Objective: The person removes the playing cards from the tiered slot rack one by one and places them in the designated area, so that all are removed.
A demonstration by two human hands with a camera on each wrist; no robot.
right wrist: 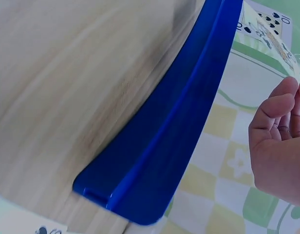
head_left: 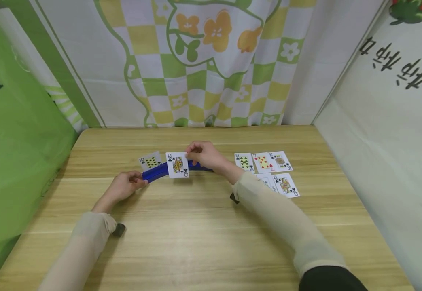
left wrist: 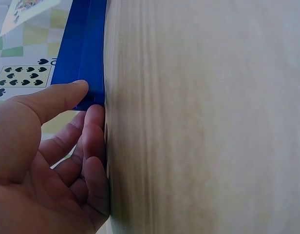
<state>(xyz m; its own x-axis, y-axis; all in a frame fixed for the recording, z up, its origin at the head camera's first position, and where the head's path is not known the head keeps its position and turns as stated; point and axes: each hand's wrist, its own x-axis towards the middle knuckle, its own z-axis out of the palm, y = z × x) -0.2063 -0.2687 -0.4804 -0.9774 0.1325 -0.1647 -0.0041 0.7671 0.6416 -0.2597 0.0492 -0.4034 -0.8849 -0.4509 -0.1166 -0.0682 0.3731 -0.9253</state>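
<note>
A curved blue card holder (head_left: pixel 156 173) stands towards the back of the table. My left hand (head_left: pixel 123 186) grips its left end; in the left wrist view the thumb (left wrist: pixel 67 95) lies on the blue face, with a fingertip at the end below it. Upright in the holder, near that end, is a ten of spades (head_left: pixel 150 161). My right hand (head_left: pixel 208 155) pinches a black-suit queen card (head_left: pixel 177 165) by its upper right edge, in front of the holder's middle. Whether the queen's lower edge touches the groove I cannot tell. The right wrist view shows the holder's bare right end (right wrist: pixel 155 151).
Several cards lie face up at the right: a black nine (head_left: pixel 244 162), a seven of hearts (head_left: pixel 263 162), a king (head_left: pixel 280 161), another queen (head_left: pixel 285 185) and a card (head_left: pixel 268 180) partly covered by my sleeve. A patterned curtain (head_left: pixel 211 81) hangs behind the table.
</note>
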